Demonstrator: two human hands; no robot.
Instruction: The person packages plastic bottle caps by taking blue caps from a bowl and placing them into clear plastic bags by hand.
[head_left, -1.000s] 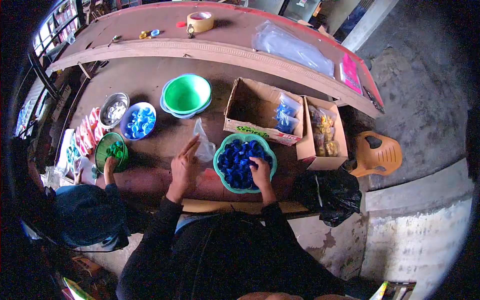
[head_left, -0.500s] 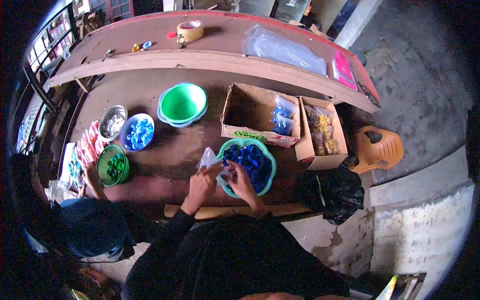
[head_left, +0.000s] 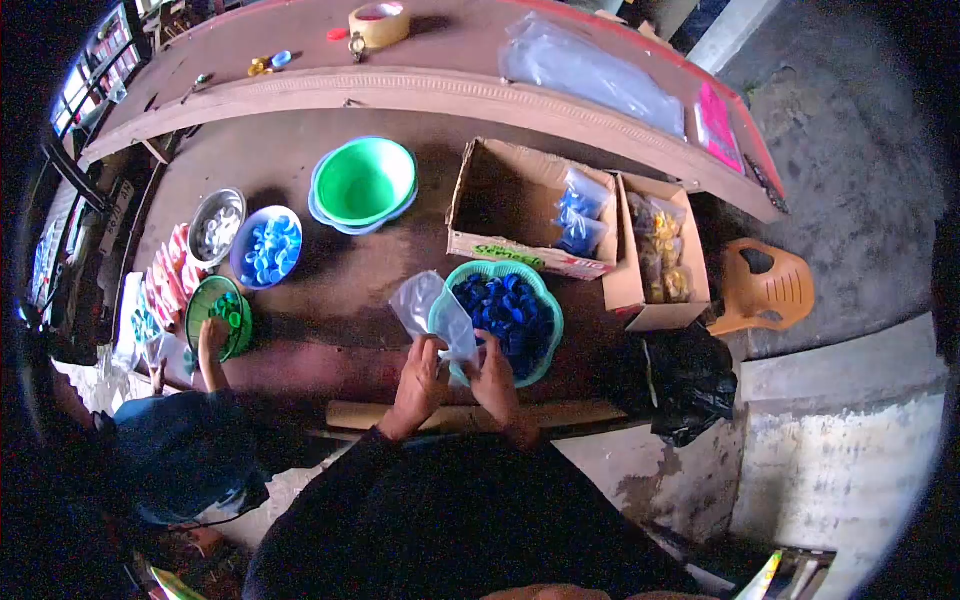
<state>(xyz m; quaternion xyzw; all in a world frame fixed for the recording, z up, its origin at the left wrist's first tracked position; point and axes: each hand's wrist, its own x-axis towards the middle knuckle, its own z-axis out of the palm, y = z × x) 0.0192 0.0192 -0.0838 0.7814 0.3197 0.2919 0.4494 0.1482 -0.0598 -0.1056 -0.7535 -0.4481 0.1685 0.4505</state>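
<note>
A clear plastic bag (head_left: 455,325) is pinched between my left hand (head_left: 420,385) and my right hand (head_left: 492,385), both with fingers closed on its near edge. The bag spreads away from my fingers and overlaps the left rim of a pale green scalloped basin (head_left: 553,345). Dark blue caps (head_left: 508,312) fill that basin, just beyond my right hand. Whether anything is inside the bag cannot be made out.
Two cardboard boxes (head_left: 480,243) (head_left: 655,318) hold filled bags. Stacked green bowls (head_left: 365,180), a bowl of light blue caps (head_left: 268,250) and a metal bowl (head_left: 217,225) stand left. A co-worker's hand (head_left: 212,342) reaches into a green basket (head_left: 240,345). A black bag (head_left: 690,385) lies right.
My right hand has left the dark blue caps and joined my left hand at the bag. My left hand has moved right with the bag, which is now spread out. The co-worker's hand is back in the basket.
</note>
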